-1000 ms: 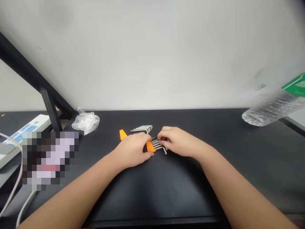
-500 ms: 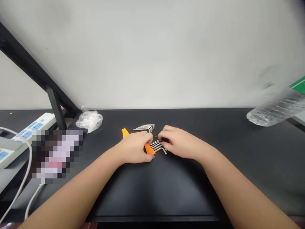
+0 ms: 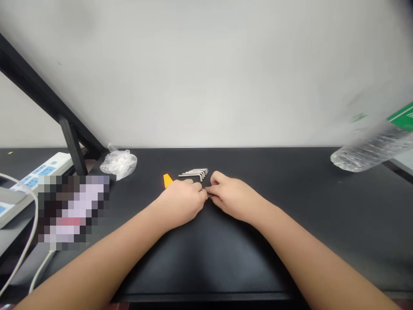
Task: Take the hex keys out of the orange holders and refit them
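orange holder is held on black table

it is wrapped by the curled left hand, and only small parts of it are seen. a thin dark piece is pinched by the fingertips of the right hand, just beside. just behind the hands, a row of bent metal keys is laid.

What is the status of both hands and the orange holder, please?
Left hand closed over orange holder, mostly covering it. Right hand at its near end, grip partly hidden. L-shaped keys just beyond, untouched.
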`<action>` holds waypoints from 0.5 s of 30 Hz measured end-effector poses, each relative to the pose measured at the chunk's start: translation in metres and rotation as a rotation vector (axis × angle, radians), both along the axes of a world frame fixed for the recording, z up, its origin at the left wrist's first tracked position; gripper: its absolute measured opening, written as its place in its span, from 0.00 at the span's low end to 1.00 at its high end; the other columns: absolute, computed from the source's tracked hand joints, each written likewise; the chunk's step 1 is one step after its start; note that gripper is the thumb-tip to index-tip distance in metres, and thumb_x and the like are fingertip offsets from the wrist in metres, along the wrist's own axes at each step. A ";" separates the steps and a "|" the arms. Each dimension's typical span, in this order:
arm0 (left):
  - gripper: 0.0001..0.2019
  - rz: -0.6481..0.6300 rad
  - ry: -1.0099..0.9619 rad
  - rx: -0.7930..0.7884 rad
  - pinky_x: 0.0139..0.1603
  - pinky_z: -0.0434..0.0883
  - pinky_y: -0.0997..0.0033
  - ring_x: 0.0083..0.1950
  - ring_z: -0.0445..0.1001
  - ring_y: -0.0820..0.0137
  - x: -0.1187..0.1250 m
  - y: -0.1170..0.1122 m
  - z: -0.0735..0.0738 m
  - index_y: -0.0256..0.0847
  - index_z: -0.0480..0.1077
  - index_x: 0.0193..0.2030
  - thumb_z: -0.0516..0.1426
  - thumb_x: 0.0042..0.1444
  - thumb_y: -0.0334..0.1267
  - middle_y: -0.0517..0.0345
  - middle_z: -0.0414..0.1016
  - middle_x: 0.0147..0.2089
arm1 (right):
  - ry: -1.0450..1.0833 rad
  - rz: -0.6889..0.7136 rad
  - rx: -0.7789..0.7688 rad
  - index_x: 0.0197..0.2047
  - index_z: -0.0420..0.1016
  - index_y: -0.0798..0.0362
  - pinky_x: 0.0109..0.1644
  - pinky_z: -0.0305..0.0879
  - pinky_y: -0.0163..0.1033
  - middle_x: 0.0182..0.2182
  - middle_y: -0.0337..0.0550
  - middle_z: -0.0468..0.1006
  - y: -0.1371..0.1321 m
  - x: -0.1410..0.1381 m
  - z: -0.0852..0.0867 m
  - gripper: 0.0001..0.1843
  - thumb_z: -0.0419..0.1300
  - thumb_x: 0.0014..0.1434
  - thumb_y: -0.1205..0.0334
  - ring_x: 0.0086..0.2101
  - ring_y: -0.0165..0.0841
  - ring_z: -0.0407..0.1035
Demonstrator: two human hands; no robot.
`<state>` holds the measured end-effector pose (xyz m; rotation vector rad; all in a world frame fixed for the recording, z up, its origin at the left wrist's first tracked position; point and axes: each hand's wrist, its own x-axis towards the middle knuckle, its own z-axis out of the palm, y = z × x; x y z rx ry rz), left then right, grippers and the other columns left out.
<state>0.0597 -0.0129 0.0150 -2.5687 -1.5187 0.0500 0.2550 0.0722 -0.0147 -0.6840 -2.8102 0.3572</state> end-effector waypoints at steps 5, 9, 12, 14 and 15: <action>0.10 -0.045 0.051 0.144 0.39 0.73 0.63 0.38 0.74 0.63 -0.011 -0.012 -0.019 0.37 0.74 0.50 0.52 0.69 0.32 0.51 0.76 0.37 | -0.130 -0.074 0.143 0.46 0.80 0.49 0.28 0.48 0.39 0.38 0.44 0.72 -0.008 -0.003 0.003 0.17 0.49 0.73 0.60 0.24 0.29 0.59; 0.12 -0.066 -0.018 0.199 0.46 0.76 0.63 0.45 0.77 0.64 -0.022 -0.021 -0.023 0.36 0.72 0.55 0.51 0.71 0.35 0.51 0.79 0.43 | -0.162 -0.067 0.143 0.48 0.78 0.50 0.27 0.45 0.40 0.36 0.43 0.73 -0.017 -0.008 0.002 0.16 0.48 0.73 0.61 0.25 0.31 0.62; 0.12 -0.063 -0.043 0.196 0.47 0.77 0.64 0.46 0.78 0.65 -0.024 -0.024 -0.022 0.36 0.72 0.55 0.51 0.71 0.35 0.52 0.80 0.45 | -0.168 -0.096 0.131 0.48 0.77 0.50 0.28 0.45 0.41 0.36 0.44 0.75 -0.022 -0.010 0.003 0.14 0.49 0.72 0.65 0.26 0.32 0.65; 0.12 -0.056 -0.044 0.192 0.47 0.77 0.64 0.47 0.78 0.64 -0.024 -0.025 -0.022 0.36 0.72 0.55 0.51 0.71 0.35 0.51 0.80 0.46 | -0.176 -0.112 0.129 0.48 0.77 0.51 0.28 0.45 0.41 0.36 0.44 0.75 -0.023 -0.010 0.005 0.14 0.49 0.70 0.67 0.27 0.32 0.66; 0.13 -0.048 -0.039 0.194 0.46 0.77 0.64 0.47 0.79 0.64 -0.024 -0.026 -0.022 0.36 0.73 0.56 0.51 0.71 0.35 0.51 0.80 0.46 | -0.189 -0.125 0.128 0.48 0.77 0.51 0.28 0.44 0.41 0.36 0.44 0.75 -0.023 -0.009 0.006 0.15 0.49 0.70 0.69 0.27 0.32 0.67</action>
